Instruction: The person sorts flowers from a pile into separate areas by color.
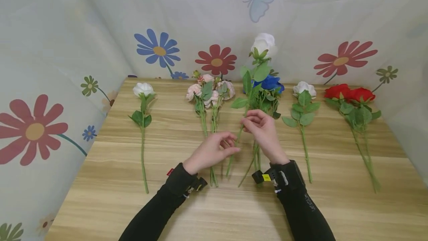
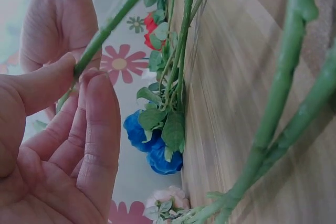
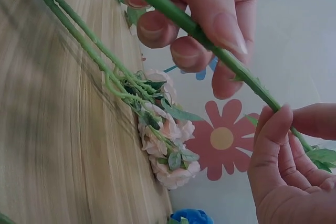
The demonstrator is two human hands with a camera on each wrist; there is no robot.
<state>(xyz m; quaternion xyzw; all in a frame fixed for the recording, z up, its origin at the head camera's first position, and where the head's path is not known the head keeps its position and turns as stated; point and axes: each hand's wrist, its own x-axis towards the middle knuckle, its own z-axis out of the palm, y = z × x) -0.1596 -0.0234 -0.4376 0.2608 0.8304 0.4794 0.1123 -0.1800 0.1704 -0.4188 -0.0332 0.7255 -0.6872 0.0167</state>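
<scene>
A single white rose point(image 1: 264, 44) with a long green stem is held up above the table, its bloom towards the back wall. My right hand point(image 1: 265, 134) pinches the stem between thumb and index finger, just below the leaves. Lower down, my left hand point(image 1: 214, 148) has its thumb on the stem point(image 3: 181, 18) and its fingers curled behind it, in what looks like a light hold. Behind my right hand lie blue roses point(image 1: 269, 83), partly hidden by the held rose's leaves. Pink flowers point(image 1: 210, 90) lie beyond my left hand.
Another white rose point(image 1: 143, 89) lies alone at the left of the wooden table point(image 1: 110, 181). To the right are a white rose point(image 1: 305, 89) and red roses point(image 1: 349, 93). A flower-printed cloth point(image 1: 187, 14) hangs behind the table's back edge.
</scene>
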